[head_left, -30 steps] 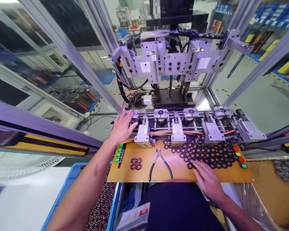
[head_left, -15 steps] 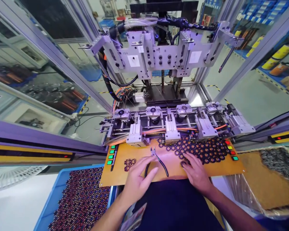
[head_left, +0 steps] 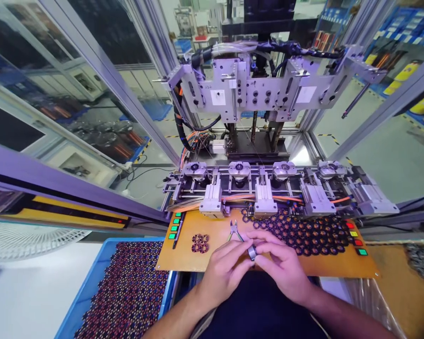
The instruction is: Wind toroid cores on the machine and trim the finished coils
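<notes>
A small dark ring-shaped motor core [head_left: 252, 253] with a shiny side is held on edge between my two hands, above the front of the orange work board [head_left: 183, 261]. My left hand [head_left: 226, 269] pinches it from the left with thumb and fingertips. From the other side, my right hand [head_left: 281, 267] has its fingers closed on the same core. Just beyond my left fingers lie side cutters [head_left: 234, 228], jaws pointing away; their handles are partly hidden by my hands. Many similar cores [head_left: 304, 233] lie in a flat group on the right, and several wound cores [head_left: 199, 243] sit together on the left.
Behind the board stands a winding machine with a row of clamping fixtures [head_left: 239, 172] and an upper plate [head_left: 257, 92]. Green buttons [head_left: 174, 228] line the left edge, coloured buttons [head_left: 358, 242] the right. A blue tray [head_left: 108, 245] of cores stands lower left.
My right hand has picked up a core from the group and brought it left. My left hand has moved right to meet it. The camera view has shifted slightly.
</notes>
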The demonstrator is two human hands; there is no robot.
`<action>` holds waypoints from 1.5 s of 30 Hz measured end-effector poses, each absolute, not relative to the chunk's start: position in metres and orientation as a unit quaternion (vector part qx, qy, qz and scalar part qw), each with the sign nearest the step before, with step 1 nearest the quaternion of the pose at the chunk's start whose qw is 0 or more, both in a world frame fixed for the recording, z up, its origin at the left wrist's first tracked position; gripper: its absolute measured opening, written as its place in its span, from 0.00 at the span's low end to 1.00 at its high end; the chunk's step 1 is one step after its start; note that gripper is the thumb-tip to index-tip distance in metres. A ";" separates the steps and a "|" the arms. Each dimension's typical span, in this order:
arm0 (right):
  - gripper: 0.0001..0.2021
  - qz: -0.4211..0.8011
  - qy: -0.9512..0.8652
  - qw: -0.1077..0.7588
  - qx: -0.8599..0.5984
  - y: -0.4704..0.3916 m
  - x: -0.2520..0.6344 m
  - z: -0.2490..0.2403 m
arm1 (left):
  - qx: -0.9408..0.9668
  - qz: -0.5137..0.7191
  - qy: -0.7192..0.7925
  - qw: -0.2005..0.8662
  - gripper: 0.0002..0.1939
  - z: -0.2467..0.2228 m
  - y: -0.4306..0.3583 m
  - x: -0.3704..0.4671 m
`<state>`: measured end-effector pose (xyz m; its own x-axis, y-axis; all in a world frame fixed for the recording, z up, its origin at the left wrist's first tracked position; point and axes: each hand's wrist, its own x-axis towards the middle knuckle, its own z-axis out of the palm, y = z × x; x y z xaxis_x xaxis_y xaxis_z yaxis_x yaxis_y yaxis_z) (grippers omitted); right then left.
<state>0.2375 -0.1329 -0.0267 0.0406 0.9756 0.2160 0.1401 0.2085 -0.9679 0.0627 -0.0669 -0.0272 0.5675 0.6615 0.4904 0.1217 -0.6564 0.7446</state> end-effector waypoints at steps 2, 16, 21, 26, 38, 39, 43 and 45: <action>0.05 0.389 -0.598 0.512 -0.479 -0.121 0.251 -0.016 | 0.820 0.396 0.249 0.331 0.24 -0.029 -0.065 0.058; 0.08 0.058 -0.771 0.301 -0.558 0.035 0.432 0.004 | 0.807 0.333 0.387 0.297 0.17 -0.073 -0.055 0.013; 0.08 0.061 -0.797 0.240 -0.550 0.037 0.434 0.008 | 0.789 0.323 0.420 0.313 0.15 -0.077 -0.054 0.006; 0.09 0.051 -0.810 0.182 -0.555 0.043 0.434 0.013 | 0.782 0.314 0.427 0.329 0.14 -0.076 -0.051 0.007; 0.16 0.005 -0.813 0.117 -0.571 0.029 0.430 0.013 | 0.765 0.342 0.434 0.330 0.12 -0.078 -0.050 0.014; 0.18 0.002 -0.812 0.114 -0.572 0.026 0.431 0.010 | 0.762 0.349 0.437 0.326 0.12 -0.078 -0.050 0.015; 0.23 -0.006 -0.806 0.105 -0.582 0.013 0.433 -0.001 | 0.760 0.345 0.440 0.330 0.12 -0.076 -0.052 0.019; 0.23 -0.011 -0.802 0.106 -0.588 0.010 0.431 -0.005 | 0.766 0.333 0.437 0.335 0.12 -0.074 -0.053 0.021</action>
<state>0.4312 0.0099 -0.0045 -0.2869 0.9404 0.1828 0.9451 0.3090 -0.1064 0.0210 -0.0529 -0.0743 0.3964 0.8919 0.2179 0.4455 -0.3944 0.8037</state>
